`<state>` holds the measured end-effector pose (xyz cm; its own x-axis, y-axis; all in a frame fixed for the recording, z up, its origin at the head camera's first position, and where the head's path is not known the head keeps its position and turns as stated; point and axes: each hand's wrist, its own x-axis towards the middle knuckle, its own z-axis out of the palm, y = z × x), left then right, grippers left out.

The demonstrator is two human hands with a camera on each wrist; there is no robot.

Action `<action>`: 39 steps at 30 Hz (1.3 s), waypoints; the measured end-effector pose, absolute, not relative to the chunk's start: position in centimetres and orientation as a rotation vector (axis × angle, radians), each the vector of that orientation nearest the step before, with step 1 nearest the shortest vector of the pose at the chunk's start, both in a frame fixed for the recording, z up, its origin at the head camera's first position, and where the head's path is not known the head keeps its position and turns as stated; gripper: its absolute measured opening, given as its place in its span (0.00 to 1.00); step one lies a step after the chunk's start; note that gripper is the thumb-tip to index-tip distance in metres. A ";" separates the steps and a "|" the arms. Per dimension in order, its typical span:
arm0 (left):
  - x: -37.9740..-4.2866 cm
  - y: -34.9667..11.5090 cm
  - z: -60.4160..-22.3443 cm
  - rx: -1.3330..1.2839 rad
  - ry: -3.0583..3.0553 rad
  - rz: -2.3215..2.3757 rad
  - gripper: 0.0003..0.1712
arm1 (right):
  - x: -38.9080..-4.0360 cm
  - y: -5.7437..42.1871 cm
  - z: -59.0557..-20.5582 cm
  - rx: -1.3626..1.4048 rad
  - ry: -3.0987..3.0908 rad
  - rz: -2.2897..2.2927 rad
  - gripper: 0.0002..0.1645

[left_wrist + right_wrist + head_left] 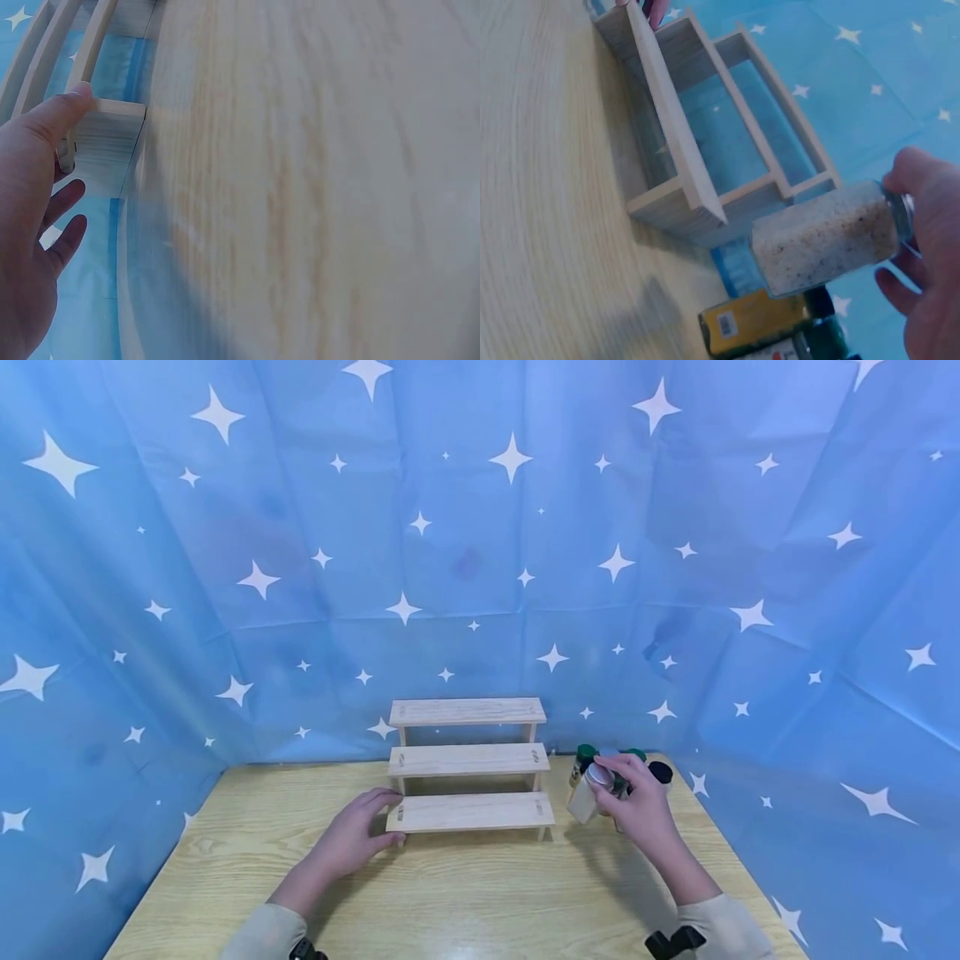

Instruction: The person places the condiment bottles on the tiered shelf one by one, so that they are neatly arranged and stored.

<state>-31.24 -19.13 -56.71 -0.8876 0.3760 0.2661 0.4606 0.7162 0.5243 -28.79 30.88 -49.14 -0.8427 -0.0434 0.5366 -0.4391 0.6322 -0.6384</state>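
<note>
A three-tier wooden step shelf (471, 812) stands on the table. At its left end my left hand (351, 839) grips the lowest tier, thumb at the front edge and a finger behind; in the left wrist view two other fingers (67, 241) stay off the wood. To the right of the shelf, my right hand (647, 814) pinches a clear spice jar (825, 240) by its silver lid (599, 777). The jar is tilted, held above the table, and filled with a pale, dark-flecked seasoning. Several other spice bottles stand behind it, partly hidden by the hand.
Among those bottles are a green-capped one (585, 752), a black-capped one (661, 772) and one with a yellow label (754, 322). They stand near the table's back right edge. A blue star-patterned cloth (465, 560) hangs behind the wooden table (480, 902) and along its sides.
</note>
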 end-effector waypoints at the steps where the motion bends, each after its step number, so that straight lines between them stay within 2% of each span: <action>1: -31.3 -19.1 -56.7 -0.681 -2.780 -0.910 0.41 | -28.8 30.8 -49.0 0.384 -2.368 1.144 0.24; 17: -31.1 -19.2 -56.9 -0.676 -2.777 -0.923 0.41 | -29.8 28.4 -47.1 0.352 -2.224 1.572 0.26; 23: -31.0 -19.2 -56.9 -0.671 -2.772 -0.946 0.41 | -30.2 27.5 -46.5 0.336 -2.257 1.578 0.26; 39: -31.1 -19.1 -56.9 -0.674 -2.752 -0.944 0.40 | -33.3 24.4 -43.7 0.512 -2.328 1.535 0.26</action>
